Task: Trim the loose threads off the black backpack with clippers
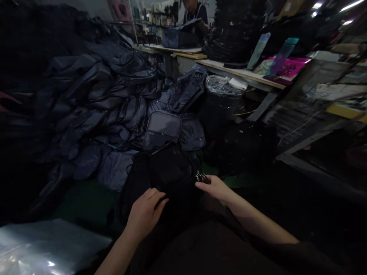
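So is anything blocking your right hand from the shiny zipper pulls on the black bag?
Nothing visible blocks it. The right hand is right at the metal zipper pulls, at the edge of the black bag, with no object between them. The left hand rests on the bag, away from that spot.

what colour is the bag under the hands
Black, shown best in the head view, where the bag lies beneath the left hand and right hand.

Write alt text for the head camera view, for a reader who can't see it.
In a dim workshop, a left hand rests on a black bag while a right hand touches its metal zipper pulls. A heap of dark blue bags lies beyond, with a co-worker farther back.
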Motion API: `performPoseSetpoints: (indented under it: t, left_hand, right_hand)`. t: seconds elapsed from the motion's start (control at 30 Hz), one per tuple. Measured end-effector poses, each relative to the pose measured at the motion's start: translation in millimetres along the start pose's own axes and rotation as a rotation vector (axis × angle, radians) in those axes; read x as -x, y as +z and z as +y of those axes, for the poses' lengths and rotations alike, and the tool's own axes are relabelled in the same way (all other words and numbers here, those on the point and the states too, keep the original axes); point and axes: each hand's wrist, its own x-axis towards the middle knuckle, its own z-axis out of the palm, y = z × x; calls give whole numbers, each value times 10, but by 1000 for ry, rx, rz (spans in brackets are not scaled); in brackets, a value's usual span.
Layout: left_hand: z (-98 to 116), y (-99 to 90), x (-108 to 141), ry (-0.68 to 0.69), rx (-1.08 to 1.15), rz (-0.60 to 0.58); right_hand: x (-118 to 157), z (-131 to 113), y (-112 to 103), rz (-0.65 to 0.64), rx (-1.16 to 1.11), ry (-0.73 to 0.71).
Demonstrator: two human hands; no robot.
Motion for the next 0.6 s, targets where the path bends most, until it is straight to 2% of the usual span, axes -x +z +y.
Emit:
performPoseSetpoints:
  t: [0.13, 0.23, 0.3, 0.4, 0.6]
  left_hand:
    - [0, -9, 6, -3, 18, 5]
    - [2, 6, 15, 4, 9, 10]
    - [5, 23, 17, 33, -6, 14]
    - [12, 50, 22, 85, -28, 19]
    - [39, 80, 44, 79, -38, 25]
  right_hand:
    - [-20, -88, -46, -108, -185, 58]
    - [-48, -135, -93, -168, -349, 25]
    - [-91, -148, -104, -178, -475, 35]
    - [-197, -150, -107, -167, -657, 130]
    - [-381, -144, -154, -170, -736, 229]
